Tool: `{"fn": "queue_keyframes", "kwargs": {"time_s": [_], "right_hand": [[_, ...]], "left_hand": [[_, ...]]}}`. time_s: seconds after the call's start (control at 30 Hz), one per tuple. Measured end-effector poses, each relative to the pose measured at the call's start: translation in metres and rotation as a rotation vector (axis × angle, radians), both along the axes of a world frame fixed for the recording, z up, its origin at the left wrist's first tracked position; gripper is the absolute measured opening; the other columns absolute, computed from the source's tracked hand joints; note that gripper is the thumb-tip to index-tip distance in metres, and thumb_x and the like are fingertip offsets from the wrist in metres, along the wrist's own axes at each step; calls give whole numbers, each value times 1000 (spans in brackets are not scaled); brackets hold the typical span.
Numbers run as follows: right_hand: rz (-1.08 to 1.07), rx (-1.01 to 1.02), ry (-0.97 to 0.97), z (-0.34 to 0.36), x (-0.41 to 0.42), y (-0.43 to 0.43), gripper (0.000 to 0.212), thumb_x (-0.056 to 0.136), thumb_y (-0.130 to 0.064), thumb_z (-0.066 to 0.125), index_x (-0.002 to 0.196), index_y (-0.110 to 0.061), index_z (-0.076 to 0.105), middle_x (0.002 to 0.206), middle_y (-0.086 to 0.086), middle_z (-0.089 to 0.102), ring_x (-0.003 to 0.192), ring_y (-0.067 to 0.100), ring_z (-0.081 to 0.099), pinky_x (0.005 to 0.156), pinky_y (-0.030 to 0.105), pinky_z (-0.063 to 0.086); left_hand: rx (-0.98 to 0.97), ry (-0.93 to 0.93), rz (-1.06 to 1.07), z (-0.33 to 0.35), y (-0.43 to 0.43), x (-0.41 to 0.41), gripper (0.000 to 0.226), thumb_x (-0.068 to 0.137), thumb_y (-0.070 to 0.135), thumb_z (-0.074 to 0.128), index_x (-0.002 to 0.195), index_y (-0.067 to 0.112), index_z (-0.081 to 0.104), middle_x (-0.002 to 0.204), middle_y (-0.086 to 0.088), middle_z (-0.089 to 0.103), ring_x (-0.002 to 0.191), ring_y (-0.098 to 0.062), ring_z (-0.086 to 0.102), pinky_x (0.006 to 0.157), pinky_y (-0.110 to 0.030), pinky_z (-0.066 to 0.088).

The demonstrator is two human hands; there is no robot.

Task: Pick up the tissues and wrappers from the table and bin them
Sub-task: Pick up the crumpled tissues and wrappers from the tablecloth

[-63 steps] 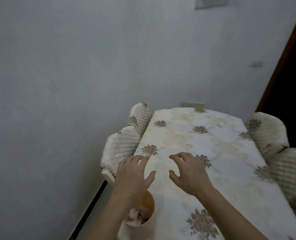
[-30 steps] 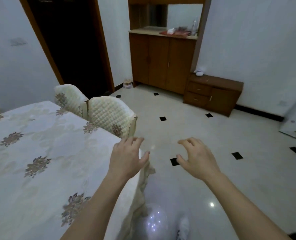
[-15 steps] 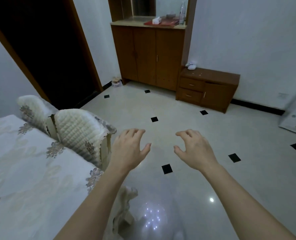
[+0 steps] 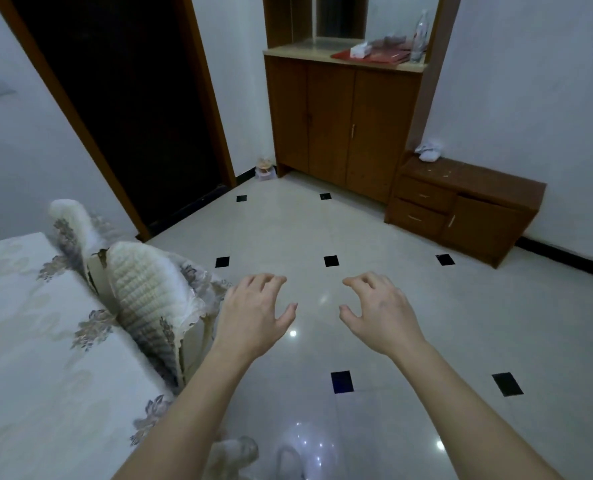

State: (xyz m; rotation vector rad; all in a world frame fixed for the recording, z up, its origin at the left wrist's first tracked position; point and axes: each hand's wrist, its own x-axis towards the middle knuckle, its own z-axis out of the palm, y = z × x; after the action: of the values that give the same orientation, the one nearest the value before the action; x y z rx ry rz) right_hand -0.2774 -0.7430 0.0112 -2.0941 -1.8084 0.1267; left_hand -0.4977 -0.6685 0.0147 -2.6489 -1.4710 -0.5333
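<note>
Left hand (image 4: pixel 253 317) and right hand (image 4: pixel 381 313): both are hovering palm-down over the tiled floor (image 4: pixel 323 230), fingers loosely curled, gripping nothing. Table (image 4: pixel 28 341) (floral cloth) is lying at far left, with a quilted chair (image 4: pixel 146 299) standing against it. White crumpled item (image 4: pixel 428 152), possibly tissue, is sitting on the low drawer unit (image 4: pixel 461 206). Bottle (image 4: pixel 419 36) label is showing too small to read.

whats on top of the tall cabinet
A white box on a red sheet and a clear bottle; clutter behind the box is too blurred to name. Shut doors hide the inside of the cabinet.
</note>
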Motion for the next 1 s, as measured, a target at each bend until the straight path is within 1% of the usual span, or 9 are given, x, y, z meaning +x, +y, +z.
{"fn": "queue_keyframes", "kwargs": {"time_s": [0.13,0.2,0.37,0.43,0.53,0.6,0.77,0.9,1.0], "right_hand": [[44,-1,14,-3,7,55,47,89,-42,57,131,-22,56,123,1,58,116,21,51,95,39,45],[60,10,12,-5,10,90,47,87,-42,58,129,-21,58,121,2,60,115,24,53,92,40,47],[115,5,-12,-9,13,194,46,83,-45,56,122,-21,61,114,1,62,108,25,57,86,41,50],[140,-1,-15,-8,13,238,46,83,-44,57,123,-21,61,112,1,62,108,25,57,86,40,50],[159,-15,-26,-1,10,306,46,87,-44,56,128,-23,57,120,0,59,115,22,53,91,39,47],[177,-4,-30,2,8,347,46,88,-44,55,130,-23,56,124,-1,58,117,21,51,93,38,46],[212,-8,-30,0,4,429,45,90,-44,54,130,-24,55,125,-2,57,118,20,51,94,37,43],[241,-22,-12,-8,4,488,44,89,-43,55,127,-22,57,123,-1,59,116,21,52,92,38,44],[280,-32,1,-16,3,536,43,90,-42,55,127,-21,58,123,0,59,116,22,52,92,38,44]], "left_hand": [[-3,-1,37,-3,54,2,53,83,57,44,120,22,61,115,1,66,109,-23,59,83,-39,50],[10,-18,64,-6,85,3,53,82,57,44,119,22,62,114,1,67,108,-23,60,82,-39,51],[3,-20,126,-10,181,7,54,83,58,43,120,22,61,115,1,66,108,-24,59,83,-38,48],[-6,-25,148,-9,222,8,53,84,57,44,121,23,61,115,2,66,107,-23,59,82,-38,48],[-10,-51,164,-6,281,7,50,85,54,49,121,22,60,111,2,66,104,-23,58,81,-38,48],[-7,-60,184,-4,317,8,50,86,54,50,123,23,59,113,3,65,105,-22,58,82,-38,48],[-21,-63,216,-5,390,7,51,86,56,45,123,23,59,118,4,65,109,-20,57,87,-38,50],[-37,-41,245,-11,444,5,50,88,56,46,125,25,58,121,3,64,113,-20,56,89,-39,49],[-45,-33,284,-16,484,2,53,87,58,41,126,24,57,121,3,64,114,-20,56,89,-40,48]]}}
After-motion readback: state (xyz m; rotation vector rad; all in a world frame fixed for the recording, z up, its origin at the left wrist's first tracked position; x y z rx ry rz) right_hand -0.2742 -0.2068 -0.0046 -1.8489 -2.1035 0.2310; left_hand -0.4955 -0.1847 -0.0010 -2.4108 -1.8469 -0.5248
